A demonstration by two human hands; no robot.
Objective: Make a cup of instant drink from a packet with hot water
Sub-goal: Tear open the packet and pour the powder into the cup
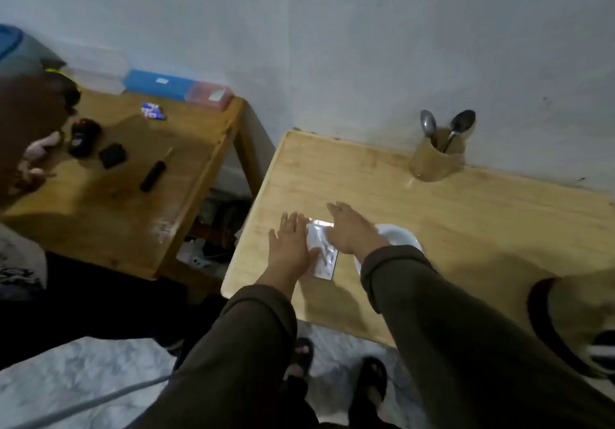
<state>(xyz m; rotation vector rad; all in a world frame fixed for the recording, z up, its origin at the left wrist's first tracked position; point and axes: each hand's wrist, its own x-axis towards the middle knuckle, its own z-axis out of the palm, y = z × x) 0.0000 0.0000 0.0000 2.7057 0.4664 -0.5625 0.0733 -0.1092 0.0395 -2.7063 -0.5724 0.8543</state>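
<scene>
A silvery drink packet (pixel 324 255) lies flat on the light wooden table (pixel 466 215), near its left front corner. My left hand (pixel 289 245) rests flat on the packet's left edge with the fingers spread. My right hand (pixel 349 229) lies palm down over the packet's upper right part, fingers apart. Neither hand grips it. A white cup (pixel 399 237) stands just right of the packet, mostly hidden behind my right wrist and sleeve. At the table's back edge a wooden holder (pixel 434 160) carries two metal spoons (pixel 447 127).
A dark-rimmed round object (pixel 572 325) sits at the table's front right edge. A second wooden table (pixel 139 202) to the left holds plastic boxes (pixel 159 84), small dark items and a screwdriver (pixel 154 170). Another person's hand (pixel 36 159) shows at the far left.
</scene>
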